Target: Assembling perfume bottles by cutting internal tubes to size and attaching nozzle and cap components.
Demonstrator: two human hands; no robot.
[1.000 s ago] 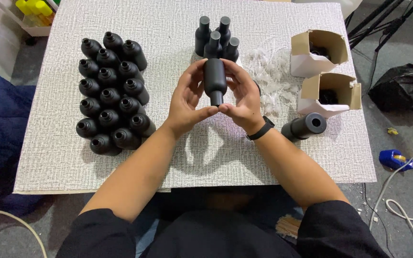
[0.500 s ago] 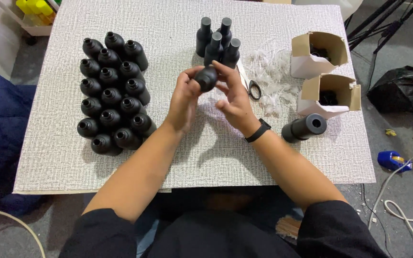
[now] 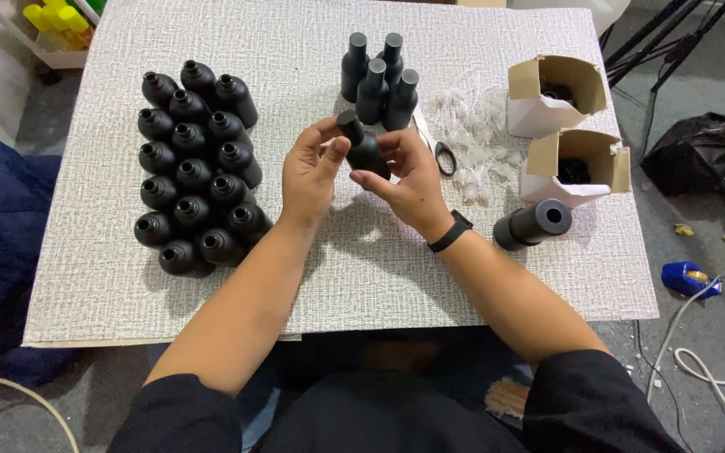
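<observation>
A small black bottle with a black cap is held over the middle of the white textured table, tilted with its cap toward the upper left. My left hand pinches the cap end between thumb and fingers. My right hand, with a black band on its wrist, wraps the bottle's body from the right. Just behind the hands stand three capped black bottles in a tight group.
Several uncapped black bottles stand packed together on the left. Scissors and clear plastic scraps lie right of the hands. Two open cardboard boxes and a lying black cylinder sit at the right. A black bag is on the floor.
The bottle was held upside down, neck down, then turned end-on; now it is tilted with a cap on, slightly farther from me. Both hands have stayed on it.
</observation>
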